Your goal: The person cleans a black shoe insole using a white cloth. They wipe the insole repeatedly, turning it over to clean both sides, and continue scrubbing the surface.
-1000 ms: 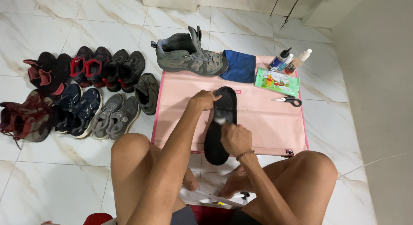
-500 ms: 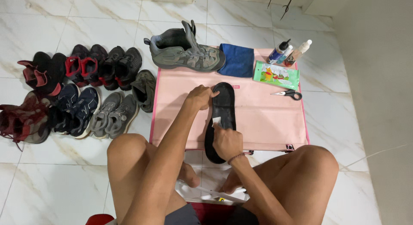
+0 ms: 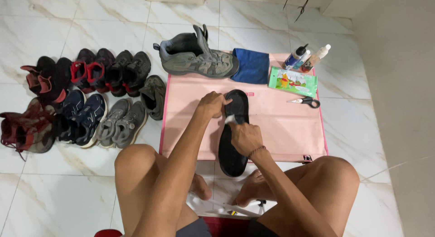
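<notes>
A long black insole (image 3: 234, 146) lies lengthwise on a pink mat (image 3: 281, 123) on the floor in front of me. My left hand (image 3: 211, 104) grips the insole's far end. My right hand (image 3: 244, 136) presses a small white wipe (image 3: 229, 119) onto the middle of the insole. A grey high-top boot (image 3: 197, 60) lies on its side at the mat's far edge.
On the mat's far side lie a folded blue cloth (image 3: 252, 66), two small bottles (image 3: 306, 57), a green wipes pack (image 3: 292, 81) and scissors (image 3: 304, 101). Several pairs of shoes (image 3: 86, 98) stand in rows at the left. My bare knees and feet frame the near edge.
My right hand with the wipe has shifted slightly along the insole; my left hand stays on the insole's far end. The view has tilted a little.
</notes>
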